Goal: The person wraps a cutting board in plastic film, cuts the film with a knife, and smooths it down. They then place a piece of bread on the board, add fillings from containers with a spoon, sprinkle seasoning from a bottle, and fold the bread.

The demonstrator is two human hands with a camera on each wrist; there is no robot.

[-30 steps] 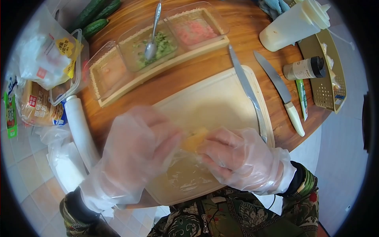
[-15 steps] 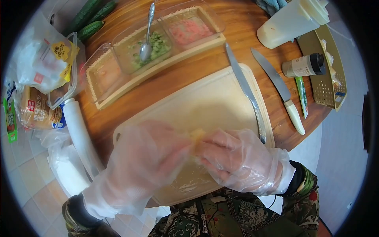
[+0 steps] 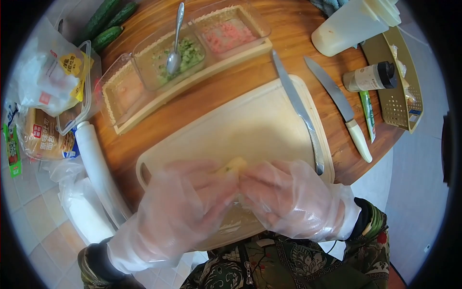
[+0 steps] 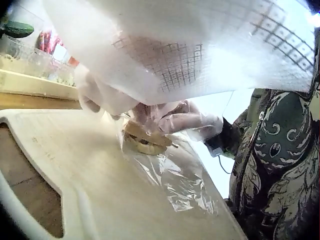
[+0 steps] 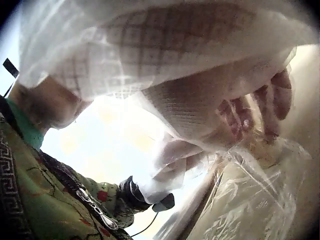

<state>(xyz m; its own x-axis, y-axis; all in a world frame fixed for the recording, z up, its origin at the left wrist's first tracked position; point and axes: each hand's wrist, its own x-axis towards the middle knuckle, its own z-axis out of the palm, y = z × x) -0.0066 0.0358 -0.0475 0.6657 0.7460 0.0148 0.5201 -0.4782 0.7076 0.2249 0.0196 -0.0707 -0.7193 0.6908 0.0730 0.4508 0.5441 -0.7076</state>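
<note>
While both gloved hands meet over the near part of the cutting board (image 3: 250, 120), our left hand (image 3: 185, 207) and right hand (image 3: 288, 197) curl their fingers around a small bread roll (image 3: 231, 167). It sits on plastic wrap (image 4: 175, 175) lying on the board, with a long knife (image 3: 298, 108) just beside our right hand.

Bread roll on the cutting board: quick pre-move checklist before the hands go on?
1. Both hands on the bread roll: ok; left hand and right hand grip it.
2. Plastic wrap under the roll: ok, lies on the cutting board.
3. Gloves whole: cannot tell.
4. Long knife away from the fingers: ok, at the board's right edge.
5. White-handled knife off the board: ok.
6. Roll fully wrapped: cannot tell.
</note>
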